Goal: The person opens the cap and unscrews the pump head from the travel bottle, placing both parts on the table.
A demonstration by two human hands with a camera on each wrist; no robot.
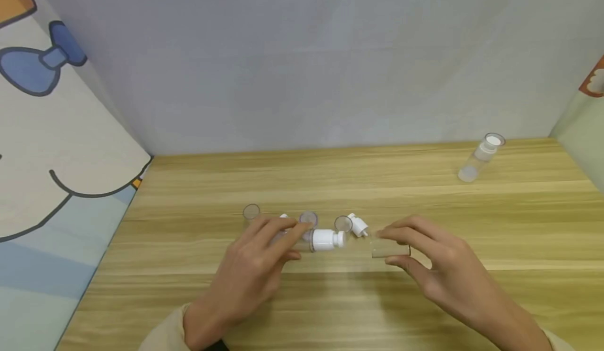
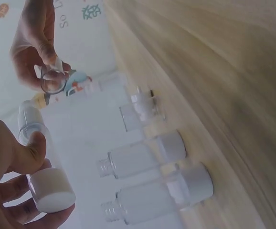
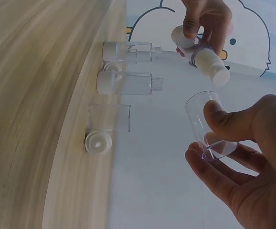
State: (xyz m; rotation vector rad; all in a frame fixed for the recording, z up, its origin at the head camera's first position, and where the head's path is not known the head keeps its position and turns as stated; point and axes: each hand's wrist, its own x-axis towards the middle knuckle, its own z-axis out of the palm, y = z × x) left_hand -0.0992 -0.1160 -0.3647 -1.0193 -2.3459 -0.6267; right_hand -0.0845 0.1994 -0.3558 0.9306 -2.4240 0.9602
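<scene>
A person's left hand (image 1: 255,259) grips a pump-topped bottle (image 1: 323,240) on its side above the middle of the surface (image 1: 330,178), white head toward the right edge. The right hand (image 1: 443,259) pinches a clear cover (image 1: 390,248) between thumb and fingers, in line with the bottle but apart from it. Toward the far edge stand two open bottles (image 3: 133,82) with bare threaded necks, beside a spare cover (image 1: 343,223) and a loose pump (image 1: 358,226) tipped over; another pump (image 3: 111,69) lies by the bottles. Near the far right corner, a finished bottle (image 1: 480,157) stands upright, seemingly with pump and cover fitted. The step in hand looks to be capping: the pump is on, the cover not yet. The next move calls for squaring the cover's open end to the pump head and sliding it straight down, the bottle held firm.
</scene>
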